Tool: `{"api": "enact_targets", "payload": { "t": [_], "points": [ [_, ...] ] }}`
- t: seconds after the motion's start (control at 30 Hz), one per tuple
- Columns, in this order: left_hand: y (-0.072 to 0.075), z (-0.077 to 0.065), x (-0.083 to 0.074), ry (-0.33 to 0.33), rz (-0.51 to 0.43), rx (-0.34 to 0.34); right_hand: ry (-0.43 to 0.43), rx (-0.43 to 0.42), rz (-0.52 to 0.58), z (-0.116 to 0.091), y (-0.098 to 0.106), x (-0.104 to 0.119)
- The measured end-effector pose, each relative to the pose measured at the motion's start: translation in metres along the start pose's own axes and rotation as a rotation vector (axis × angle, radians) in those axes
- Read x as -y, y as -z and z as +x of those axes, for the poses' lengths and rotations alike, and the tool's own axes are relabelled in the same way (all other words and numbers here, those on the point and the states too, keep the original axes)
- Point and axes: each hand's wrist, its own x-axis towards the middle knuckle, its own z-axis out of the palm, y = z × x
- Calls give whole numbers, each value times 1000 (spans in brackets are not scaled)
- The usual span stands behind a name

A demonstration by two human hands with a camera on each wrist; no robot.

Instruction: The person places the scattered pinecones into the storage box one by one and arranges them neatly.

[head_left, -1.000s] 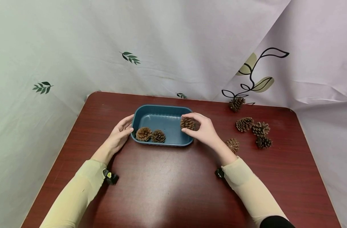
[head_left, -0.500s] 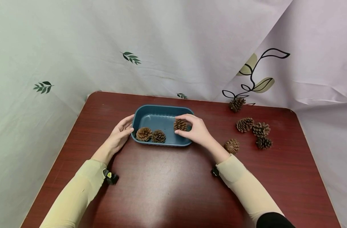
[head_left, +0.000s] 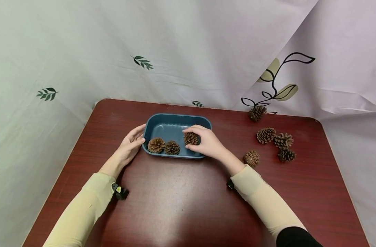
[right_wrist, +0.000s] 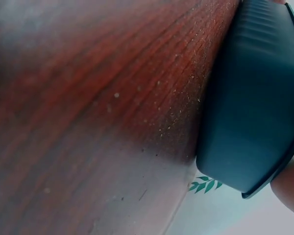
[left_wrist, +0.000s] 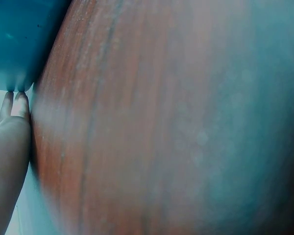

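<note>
In the head view, a blue rectangular tray stands on the table with two pine cones, one and another, at its near left. My left hand holds the tray's left end, thumb at the rim and fingers along the outer wall. Inside the right half, my right hand pinches a brown pine cone between thumb and fingers. Two fingertips meet the tray in the left wrist view. The right wrist view shows the tray's outer wall and part of my right hand.
Right of the tray, several pine cones lie on the red-brown table: one near my right forearm, others farther right. Another sits at the back edge, against the patterned white cloth.
My right hand has moved left and slightly nearer inside the tray, carrying the pine cone toward the other two. My left hand and the tray stay put.
</note>
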Motion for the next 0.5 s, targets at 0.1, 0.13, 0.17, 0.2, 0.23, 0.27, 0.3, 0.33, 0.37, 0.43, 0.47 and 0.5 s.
{"api": "enact_targets", "payload": {
  "t": [0.1, 0.13, 0.17, 0.2, 0.23, 0.27, 0.3, 0.33, 0.37, 0.43, 0.47, 0.5],
  "points": [
    [0, 0, 0, 4, 6, -2, 1, 13, -19, 1, -1, 1],
    [1, 0, 0, 5, 8, -2, 2, 16, -24, 2, -1, 1],
    [1, 0, 0, 6, 9, -2, 2, 20, -31, 2, -2, 1],
    [2, 0, 0, 6, 9, -4, 4, 25, -40, 2, -2, 2],
    [2, 0, 0, 7, 11, -5, 6, 29, -46, 3, -3, 2],
    [2, 0, 1, 7, 11, -5, 6, 35, -53, 4, -3, 3],
    [3, 0, 1, 7, 11, -6, 6, 40, -59, 4, -3, 3],
    [3, 0, 1, 8, 13, -5, 4, 47, -66, 5, -4, 4],
    [3, 0, 1, 8, 16, -5, 2, 54, -72, 5, -4, 4],
    [3, 0, 2, 10, 20, -2, -7, 71, -83, 7, -5, 5],
    [4, 1, 2, 9, 21, -1, -11, 81, -90, 7, -5, 6],
    [4, 1, 2, 10, 21, 1, -14, 90, -98, 8, -5, 7]
  ]
}}
